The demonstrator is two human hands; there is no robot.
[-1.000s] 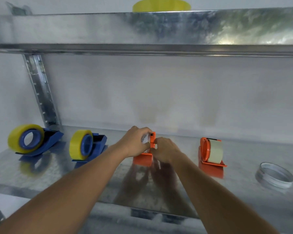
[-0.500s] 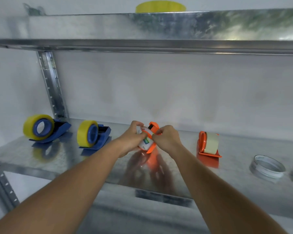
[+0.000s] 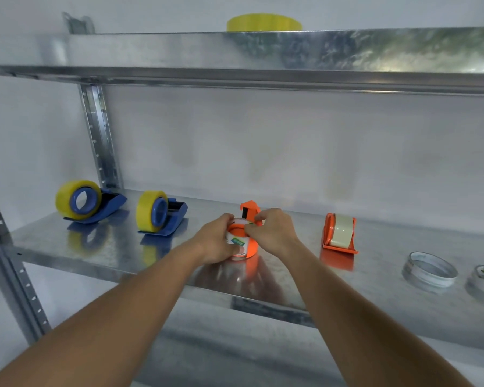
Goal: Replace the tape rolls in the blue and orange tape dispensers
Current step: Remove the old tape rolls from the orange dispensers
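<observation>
Head camera, the only view: both bare hands meet over an orange plastic tape dispenser (image 3: pixel 250 219) tipped on the galvanised metal shelf (image 3: pixel 101 247). The left hand (image 3: pixel 217 241) wraps a white-labelled tape core (image 3: pixel 236 241) on the dispenser's hub, fingers curled around it; the right hand (image 3: pixel 271 230) pinches the dispenser's body near the cutter. To free the core cleanly, hold the dispenser steady and pull straight off the hub, without twisting. A second orange dispenser with pale tape (image 3: pixel 340 233) stands to the right; two blue dispensers with yellow rolls (image 3: pixel 90 201) (image 3: pixel 160 213) sit left. Clear tape rings (image 3: pixel 429 272) lie far right.
</observation>
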